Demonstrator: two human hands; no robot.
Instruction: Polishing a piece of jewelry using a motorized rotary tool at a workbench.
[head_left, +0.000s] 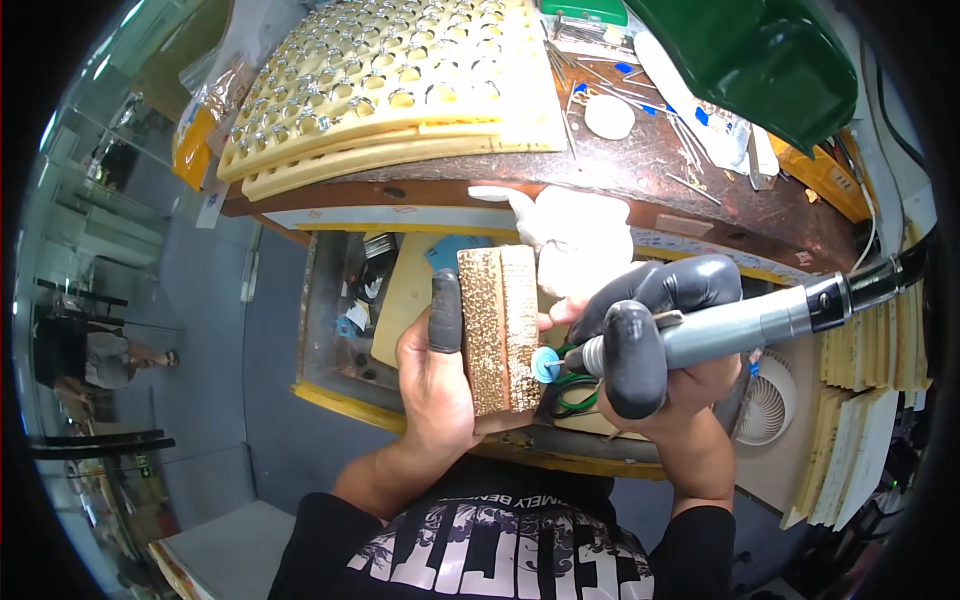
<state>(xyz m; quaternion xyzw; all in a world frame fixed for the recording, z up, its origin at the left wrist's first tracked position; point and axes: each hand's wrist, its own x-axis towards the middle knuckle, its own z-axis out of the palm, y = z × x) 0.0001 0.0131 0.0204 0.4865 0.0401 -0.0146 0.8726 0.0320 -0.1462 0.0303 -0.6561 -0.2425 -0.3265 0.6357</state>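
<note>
Left hand [437,385]'s clamped around a gold textured block [482,325] above the open drawer [345,403]; right hand [660,335]'s wrapped round a rotary handpiece [750,326], blue disc [545,363] right by the block's edge. If that disc snags, it could kick into the left hand.

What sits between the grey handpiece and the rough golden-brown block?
In the head view, a small blue disc sits there, at the tip of the grey handpiece, by the right edge of the block. Whether they touch is unclear.
</note>
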